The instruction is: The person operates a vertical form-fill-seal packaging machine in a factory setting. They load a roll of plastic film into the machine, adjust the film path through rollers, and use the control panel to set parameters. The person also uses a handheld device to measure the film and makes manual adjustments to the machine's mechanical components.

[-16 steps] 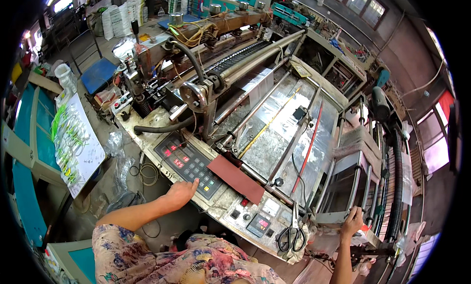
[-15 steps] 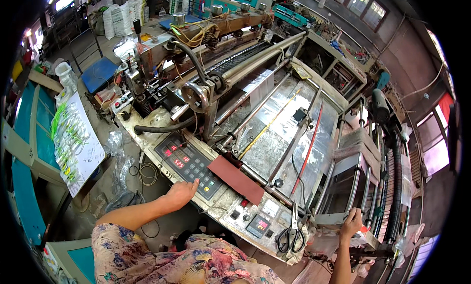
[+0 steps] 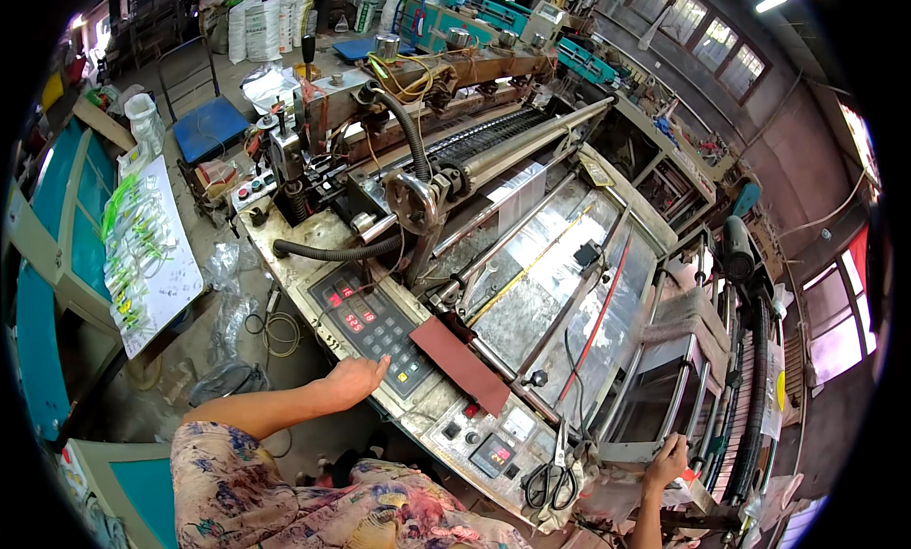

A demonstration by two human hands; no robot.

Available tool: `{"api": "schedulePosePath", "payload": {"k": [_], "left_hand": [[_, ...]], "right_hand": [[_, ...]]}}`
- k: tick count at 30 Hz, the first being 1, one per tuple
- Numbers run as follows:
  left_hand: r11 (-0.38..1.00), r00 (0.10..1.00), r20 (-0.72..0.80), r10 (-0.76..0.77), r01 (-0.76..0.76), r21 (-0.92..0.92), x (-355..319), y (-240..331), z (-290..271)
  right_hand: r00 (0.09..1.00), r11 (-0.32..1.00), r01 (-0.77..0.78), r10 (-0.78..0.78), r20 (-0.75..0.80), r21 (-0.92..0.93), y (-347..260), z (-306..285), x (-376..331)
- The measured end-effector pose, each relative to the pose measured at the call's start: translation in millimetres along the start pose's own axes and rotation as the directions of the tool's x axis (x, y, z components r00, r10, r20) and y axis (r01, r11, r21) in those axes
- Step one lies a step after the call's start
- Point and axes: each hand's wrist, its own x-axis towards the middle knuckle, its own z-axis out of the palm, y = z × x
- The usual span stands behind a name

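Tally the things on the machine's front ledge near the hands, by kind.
Keypad control panel: 1
Red-brown flat strip: 1
Scissors: 1
Small red-digit display unit: 1
Total: 4

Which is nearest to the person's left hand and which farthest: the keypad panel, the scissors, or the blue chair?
From the left hand:
1. Keypad panel, at the fingertips.
2. Scissors, to the right, on the machine's near edge.
3. Blue chair, far up on the left.

Left hand flat at keypad edge; right hand gripping machine frame, scissors hanging between them.
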Motion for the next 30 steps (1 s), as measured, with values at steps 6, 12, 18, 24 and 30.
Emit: {"api": "schedulePosePath", "payload": {"k": [6, 12, 18, 24, 30], "left_hand": [[0.999, 1.0, -0.018, 0.005, -0.006, -0.05, -3, -2, -5], [0.994, 1.0, -0.007, -0.013, 0.012, -0.11, -3, -3, -3], [0.995, 0.999, -0.029, -0.021, 0.018, -0.1, -3, -3, 0], [0.998, 0.999, -0.044, -0.022, 0.02, -0.054, -4, 0, -2], [0.998, 0.998, -0.051, -0.034, 0.031, -0.051, -5, -1, 6]], "right_hand": [[1.0, 1.0, 0.001, -0.001, 0.002, -0.006, -1, 1, 2], [0.999, 0.999, 0.032, -0.032, -0.01, -0.025, 1, 0, 1], [1.0, 1.0, 0.003, -0.003, -0.004, 0.01, 2, 1, 1], [0.998, 0.998, -0.04, 0.042, 0.047, -0.043, 4, -4, 0], [0.997, 0.999, -0.033, 0.035, 0.072, -0.029, 0, -5, 3]]}}
